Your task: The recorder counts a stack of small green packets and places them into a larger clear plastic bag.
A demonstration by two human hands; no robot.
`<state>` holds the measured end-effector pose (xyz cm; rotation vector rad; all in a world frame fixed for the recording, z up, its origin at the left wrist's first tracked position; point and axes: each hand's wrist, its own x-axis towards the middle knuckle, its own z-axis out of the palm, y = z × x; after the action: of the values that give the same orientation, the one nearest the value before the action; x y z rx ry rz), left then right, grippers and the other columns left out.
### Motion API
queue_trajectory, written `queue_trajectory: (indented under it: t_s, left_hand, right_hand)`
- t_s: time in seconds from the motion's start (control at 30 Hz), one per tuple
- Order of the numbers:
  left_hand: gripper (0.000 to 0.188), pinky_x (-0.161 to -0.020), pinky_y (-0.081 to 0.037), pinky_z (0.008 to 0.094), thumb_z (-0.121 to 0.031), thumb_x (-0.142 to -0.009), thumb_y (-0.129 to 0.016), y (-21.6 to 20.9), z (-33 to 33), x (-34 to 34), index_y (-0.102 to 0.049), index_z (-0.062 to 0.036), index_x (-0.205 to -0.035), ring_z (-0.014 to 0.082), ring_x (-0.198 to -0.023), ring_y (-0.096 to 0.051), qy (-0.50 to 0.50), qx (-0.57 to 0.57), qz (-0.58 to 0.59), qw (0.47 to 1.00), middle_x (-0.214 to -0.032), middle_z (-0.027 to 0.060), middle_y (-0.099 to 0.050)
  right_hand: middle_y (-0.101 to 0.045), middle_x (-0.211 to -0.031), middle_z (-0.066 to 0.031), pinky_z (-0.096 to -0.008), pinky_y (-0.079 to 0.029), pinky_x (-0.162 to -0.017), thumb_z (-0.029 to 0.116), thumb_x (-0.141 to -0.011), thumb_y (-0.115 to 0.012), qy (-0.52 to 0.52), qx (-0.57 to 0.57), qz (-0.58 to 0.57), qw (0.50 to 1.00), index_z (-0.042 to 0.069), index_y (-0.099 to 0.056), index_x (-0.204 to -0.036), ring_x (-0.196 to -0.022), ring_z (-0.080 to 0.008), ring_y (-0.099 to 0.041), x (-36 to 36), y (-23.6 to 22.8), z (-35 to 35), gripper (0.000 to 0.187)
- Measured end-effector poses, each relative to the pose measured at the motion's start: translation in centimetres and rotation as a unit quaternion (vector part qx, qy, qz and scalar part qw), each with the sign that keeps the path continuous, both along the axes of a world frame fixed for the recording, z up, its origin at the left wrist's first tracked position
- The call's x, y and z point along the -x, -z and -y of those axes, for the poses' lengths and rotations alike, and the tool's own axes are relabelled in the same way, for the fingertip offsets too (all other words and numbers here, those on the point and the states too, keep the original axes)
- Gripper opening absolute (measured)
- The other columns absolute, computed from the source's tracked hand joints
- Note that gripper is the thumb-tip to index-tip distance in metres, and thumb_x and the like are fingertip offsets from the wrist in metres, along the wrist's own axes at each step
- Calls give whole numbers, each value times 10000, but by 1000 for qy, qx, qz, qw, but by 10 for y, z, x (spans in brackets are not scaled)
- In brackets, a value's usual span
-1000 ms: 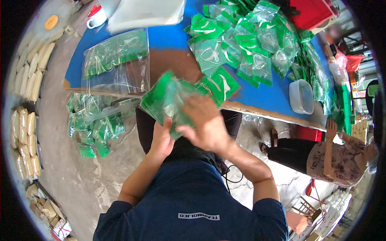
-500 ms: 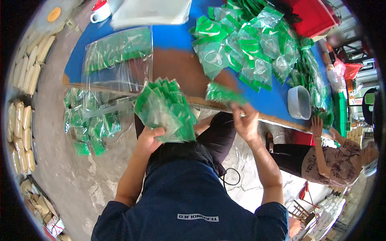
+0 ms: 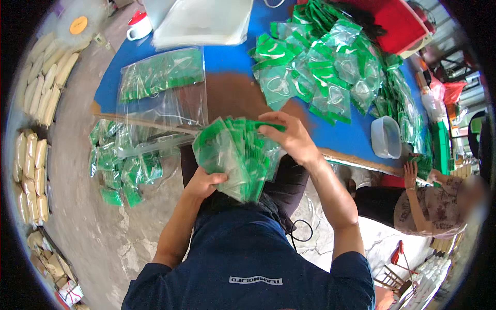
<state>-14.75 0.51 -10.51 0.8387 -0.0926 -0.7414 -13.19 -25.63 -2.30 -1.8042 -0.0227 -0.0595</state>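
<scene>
Blue tabletop [image 3: 347, 138], packets [image 3: 250, 160] (in left hand [image 3: 204, 184])

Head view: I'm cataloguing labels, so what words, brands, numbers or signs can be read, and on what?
Dark blue shirt: one pale rectangular patch with dark lettering; I don't copy wording out.
Green-and-clear packets fanned in the left hand: any print too small to read.
Orange disc, upper left: any marking too small to read.

I'm seeing cracked grey floor [image 3: 111, 237] at lower left, a blue table [image 3: 343, 135] across the top, light [image 3: 371, 227] glaring at lower right.
</scene>
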Motion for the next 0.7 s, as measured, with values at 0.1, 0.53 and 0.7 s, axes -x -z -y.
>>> queue_trajectory:
  t_s: [0.1, 0.53, 0.7]
  left_hand:
    - [838, -993, -475, 396, -185, -685, -842, 0, 2, 2, -430, 16, -1386, 236, -1159, -570, 8, -8, -11, 1000, -1266, 93, -573]
    - [578, -1073, -431, 459, -131, -801, -701, 61, -15, 4, -507, 15, -1325, 295, -1194, -585, -56, 312, -208, 925, -1284, 145, -613]
    - [572, -1065, -432, 462, -83, -816, -661, 36, -15, 4, -483, 22, -1349, 314, -1201, -572, -91, 153, -165, 970, -1294, 165, -588]
  right_hand:
    - [-700, -856, -67, -274, -498, -714, 173, -884, -685, -68, 34, -92, 993, -39, -685, -1055, -816, -106, -637, -17, -5, 2, 272]
    - [-501, -1392, -216, -522, -315, -1111, 420, -914, -634, -118, 514, 228, 819, -8, -552, -1295, -1326, -419, -423, 1, 36, 28, 579]
    - [-670, -1158, -146, -401, -539, -881, 15, -818, -662, 101, 285, 202, 931, -12, -635, -1161, -1063, -316, -653, 16, 31, 22, 345]
